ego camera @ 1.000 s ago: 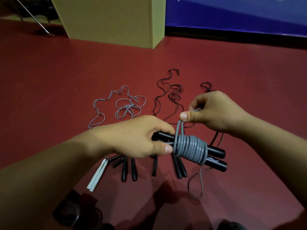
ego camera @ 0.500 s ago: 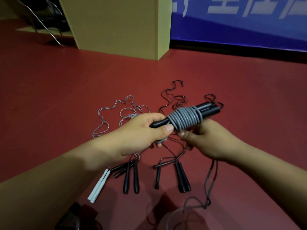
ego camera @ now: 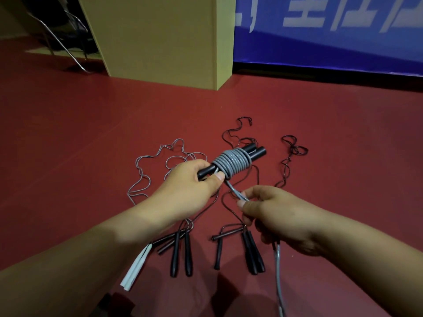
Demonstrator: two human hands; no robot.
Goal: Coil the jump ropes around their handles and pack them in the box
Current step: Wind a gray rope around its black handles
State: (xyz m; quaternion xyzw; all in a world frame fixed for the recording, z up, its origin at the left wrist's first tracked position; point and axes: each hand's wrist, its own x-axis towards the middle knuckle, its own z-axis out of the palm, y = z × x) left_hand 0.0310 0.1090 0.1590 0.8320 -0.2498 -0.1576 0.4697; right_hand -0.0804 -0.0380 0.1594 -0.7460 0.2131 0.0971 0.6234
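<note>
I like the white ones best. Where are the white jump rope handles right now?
In the head view, the white handles lie on the red floor at lower left, beside the left forearm and just left of the black handles.

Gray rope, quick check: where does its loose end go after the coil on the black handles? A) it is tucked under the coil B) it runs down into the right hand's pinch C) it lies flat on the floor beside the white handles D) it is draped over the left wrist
B: from the coil on the black handles held by the left hand, the gray rope runs down into the right hand, which pinches it.
</note>
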